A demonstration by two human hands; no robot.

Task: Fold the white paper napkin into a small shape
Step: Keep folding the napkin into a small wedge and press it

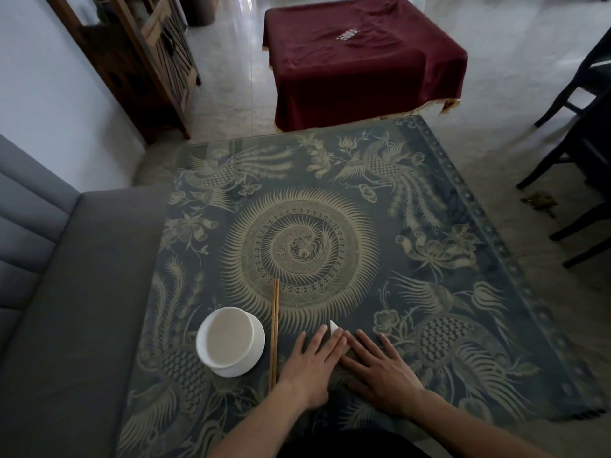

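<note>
While both palms lay flat, left hand (310, 361) and right hand (380, 371) spread, fingers pressing the small white folded paper napkin (334, 328), only its tip showed. Uneven pressure could skew the crease; beyond stood wooden chopsticks (274, 328) and a white ceramic bowl (230, 340).

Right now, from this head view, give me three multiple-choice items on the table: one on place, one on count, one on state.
1. Where do the chopsticks lie?
A. between bowl and hands
B. inside the bowl
C. on the sofa

2. How many bowls are on the table?
A. three
B. one
C. none

3. How are the hands placed?
A. raised in the air
B. gripping the chopsticks
C. pressed flat over the napkin

Answers: 1 A, they lie just right of the bowl; 2 B, a single white bowl shows; 3 C, the left hand and right hand cover the napkin, leaving only a white tip showing.
</note>
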